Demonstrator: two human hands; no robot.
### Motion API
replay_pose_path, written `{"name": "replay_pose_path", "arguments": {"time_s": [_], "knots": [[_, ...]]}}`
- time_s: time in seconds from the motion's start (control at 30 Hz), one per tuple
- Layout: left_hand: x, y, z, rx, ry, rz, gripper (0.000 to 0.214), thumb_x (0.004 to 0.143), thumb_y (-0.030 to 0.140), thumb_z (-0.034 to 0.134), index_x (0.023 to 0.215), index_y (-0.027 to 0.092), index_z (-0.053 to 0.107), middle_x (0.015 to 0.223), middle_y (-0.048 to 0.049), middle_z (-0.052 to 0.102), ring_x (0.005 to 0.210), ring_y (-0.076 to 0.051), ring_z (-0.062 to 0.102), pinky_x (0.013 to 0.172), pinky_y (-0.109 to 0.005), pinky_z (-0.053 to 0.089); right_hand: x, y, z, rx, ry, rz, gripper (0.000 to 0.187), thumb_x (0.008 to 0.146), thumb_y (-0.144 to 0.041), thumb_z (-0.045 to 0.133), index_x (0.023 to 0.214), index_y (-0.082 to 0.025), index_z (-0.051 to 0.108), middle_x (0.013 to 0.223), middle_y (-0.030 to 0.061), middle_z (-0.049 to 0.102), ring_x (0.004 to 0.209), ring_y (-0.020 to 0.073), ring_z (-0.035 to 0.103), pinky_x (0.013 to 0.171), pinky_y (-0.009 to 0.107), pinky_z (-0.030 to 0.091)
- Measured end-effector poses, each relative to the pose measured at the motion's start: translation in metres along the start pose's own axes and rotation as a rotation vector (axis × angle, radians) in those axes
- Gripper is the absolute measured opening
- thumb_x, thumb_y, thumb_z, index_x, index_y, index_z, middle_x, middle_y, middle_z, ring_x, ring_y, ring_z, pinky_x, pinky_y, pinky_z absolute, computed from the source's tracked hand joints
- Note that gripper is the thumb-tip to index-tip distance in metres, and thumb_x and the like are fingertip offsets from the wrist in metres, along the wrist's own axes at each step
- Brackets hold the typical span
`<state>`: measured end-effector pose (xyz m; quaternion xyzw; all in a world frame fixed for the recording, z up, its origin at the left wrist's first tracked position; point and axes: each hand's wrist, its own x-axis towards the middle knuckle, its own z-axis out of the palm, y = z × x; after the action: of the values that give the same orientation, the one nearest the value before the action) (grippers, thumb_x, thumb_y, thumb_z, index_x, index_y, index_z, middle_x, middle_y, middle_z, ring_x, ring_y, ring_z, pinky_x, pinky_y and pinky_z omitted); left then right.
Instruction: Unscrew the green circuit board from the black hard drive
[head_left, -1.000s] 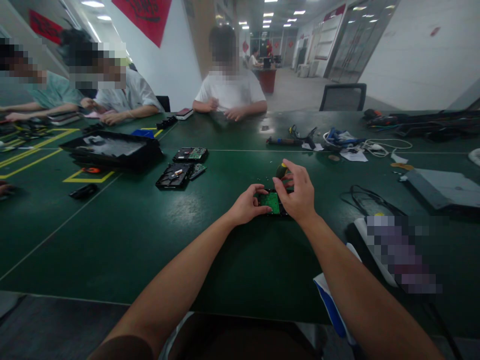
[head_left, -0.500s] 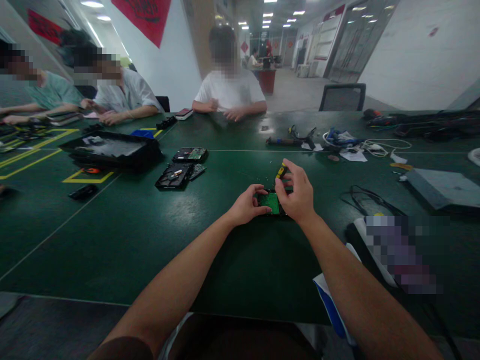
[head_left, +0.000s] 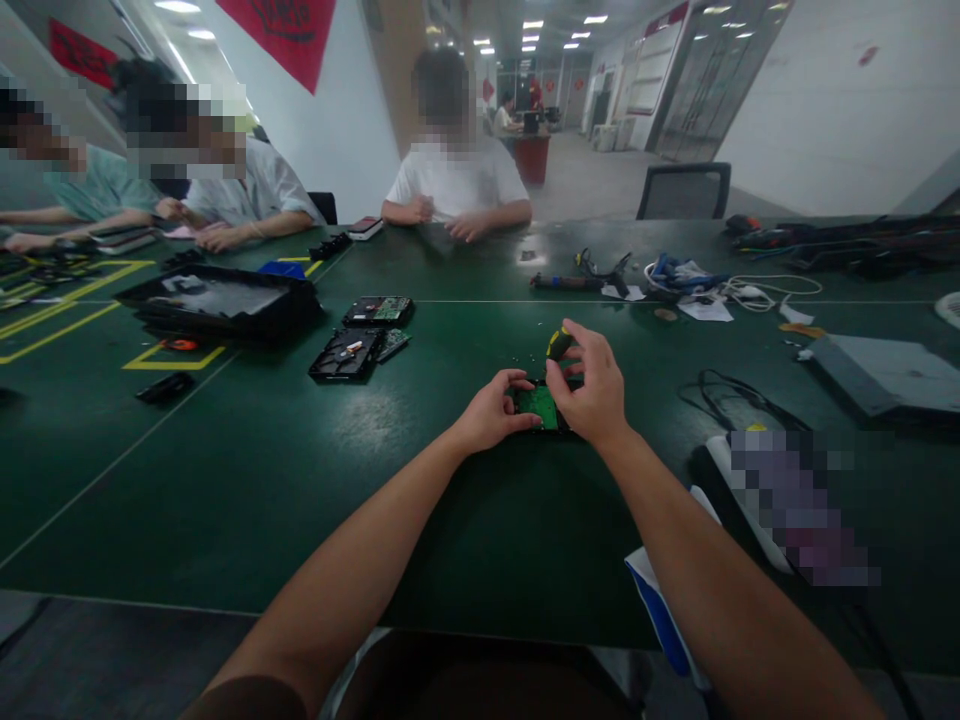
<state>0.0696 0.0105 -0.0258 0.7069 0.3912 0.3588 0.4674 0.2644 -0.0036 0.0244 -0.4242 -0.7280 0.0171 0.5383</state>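
Observation:
In front of me on the green table lies a hard drive (head_left: 538, 404) with its green circuit board facing up. My left hand (head_left: 495, 408) grips its left side, thumb along the near edge and fingers at the far edge. A screwdriver with a yellow and black handle (head_left: 559, 343) stands nearly upright in my right hand (head_left: 590, 388), held by thumb and fingers. Its tip is hidden behind the right hand, over the right part of the drive. Several tiny screws (head_left: 525, 359) are scattered just beyond the drive.
To the left are another hard drive (head_left: 379, 310), a black casing (head_left: 346, 354) and a black tray (head_left: 225, 300). Cables (head_left: 750, 290) and a grey metal box (head_left: 885, 375) lie right. A blue and white packet (head_left: 660, 610) is beside my right forearm. A person (head_left: 457, 180) sits opposite.
The screwdriver handle has tilted or turned slightly in my right hand, which has shifted a little to the left. My left hand keeps its hold on the hard drive.

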Motion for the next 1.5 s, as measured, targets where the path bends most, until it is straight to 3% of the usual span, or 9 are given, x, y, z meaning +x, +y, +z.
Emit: {"name": "replay_pose_path", "arguments": {"time_s": [0.3, 0.67, 0.97, 1.2, 1.5], "knots": [[-0.0012, 0.0012, -0.0005, -0.020, -0.020, 0.003, 0.079, 0.075, 0.025, 0.087, 0.141, 0.019, 0.043, 0.137, -0.0148, 0.061, 0.060, -0.004, 0.052, 0.056, -0.023, 0.046, 0.0008, 0.0030, -0.0007, -0.049, 0.017, -0.009, 0.055, 0.090, -0.025, 0.066, 0.142, -0.030, 0.050, 0.129, 0.0107, 0.059, 0.088, 0.0214, 0.068, 0.060, 0.036, 0.064], [-0.0006, 0.0029, 0.0000, -0.010, -0.003, 0.007, 0.077, 0.075, 0.025, 0.087, 0.138, 0.019, 0.045, 0.134, -0.0132, 0.063, 0.060, -0.004, 0.051, 0.056, -0.024, 0.046, -0.0008, 0.0020, 0.0020, -0.034, 0.015, -0.014, 0.062, 0.090, -0.020, 0.063, 0.149, -0.030, 0.044, 0.135, 0.0113, 0.058, 0.097, 0.0234, 0.070, 0.070, 0.038, 0.067], [-0.0019, 0.0042, -0.0009, -0.013, -0.021, 0.016, 0.078, 0.076, 0.026, 0.087, 0.141, 0.019, 0.044, 0.136, -0.0141, 0.061, 0.060, -0.004, 0.052, 0.055, -0.023, 0.046, 0.0011, -0.0023, -0.0017, -0.022, 0.010, -0.016, 0.055, 0.091, -0.022, 0.063, 0.144, -0.032, 0.050, 0.128, 0.0090, 0.057, 0.087, 0.0190, 0.068, 0.060, 0.034, 0.064], [-0.0022, 0.0057, -0.0002, -0.003, -0.013, -0.005, 0.078, 0.076, 0.025, 0.087, 0.140, 0.019, 0.043, 0.137, -0.0150, 0.061, 0.059, -0.004, 0.051, 0.055, -0.023, 0.045, 0.0007, -0.0046, -0.0025, -0.014, -0.019, -0.026, 0.062, 0.091, -0.017, 0.060, 0.150, -0.034, 0.046, 0.131, 0.0098, 0.058, 0.098, 0.0225, 0.068, 0.072, 0.039, 0.067], [-0.0025, 0.0049, 0.0002, 0.007, -0.005, 0.003, 0.077, 0.076, 0.025, 0.087, 0.139, 0.018, 0.044, 0.137, -0.0154, 0.062, 0.059, -0.004, 0.051, 0.055, -0.022, 0.044, 0.0000, -0.0026, -0.0022, -0.040, 0.002, -0.010, 0.058, 0.092, -0.022, 0.062, 0.147, -0.035, 0.049, 0.122, 0.0082, 0.059, 0.090, 0.0206, 0.067, 0.066, 0.036, 0.065]]}}
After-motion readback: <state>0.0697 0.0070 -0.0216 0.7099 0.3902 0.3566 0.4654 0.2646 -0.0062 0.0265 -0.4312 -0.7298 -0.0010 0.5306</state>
